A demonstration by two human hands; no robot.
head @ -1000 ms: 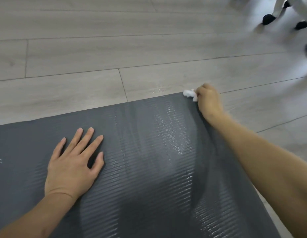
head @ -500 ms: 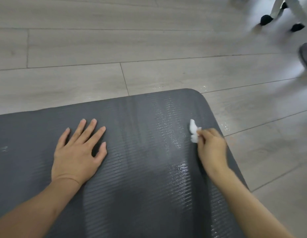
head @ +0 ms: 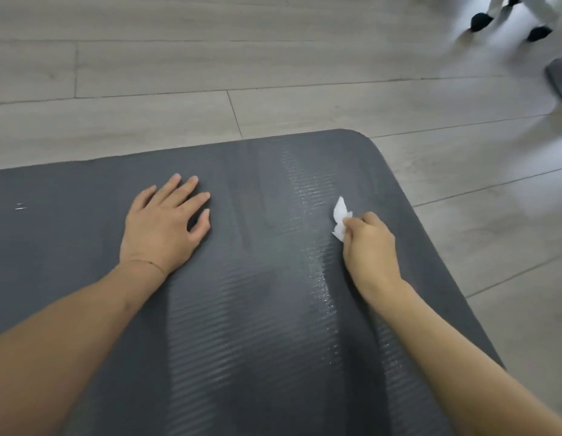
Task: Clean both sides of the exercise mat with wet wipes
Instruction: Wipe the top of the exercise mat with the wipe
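A: Where is the exercise mat point(head: 273, 309) right now?

B: Flat on the wooden floor point(head: 147, 89), its far rounded corner up and to the right. Glossy damp streaks run along the ribbed surface near the right edge, so I'd judge that strip is the part being wiped.

A: And the wet wipe point(head: 340, 222)?

B: Bunched small and white, pinched in the grip of the right hand point(head: 369, 243), fingers curled round it, the free end poking out toward the far end of the mat. It sits on the mat, a little inside the right edge.

A: How should this stroke be done well?

B: Keep the wipe pressed flat instead of balled, pull in long overlapping passes along the ribs, and carry each pass past the edge so no dry band is left. The duller middle strip looks like it needs a pass next.

A: What about the other hand?

B: The left hand point(head: 163, 228) lies palm down on the mat, fingers straight and slightly spread, holding nothing, forearm stretched forward. It seems to pin the mat so it won't slide. The right wrist is bent, knuckles up, forearm coming in from the lower right
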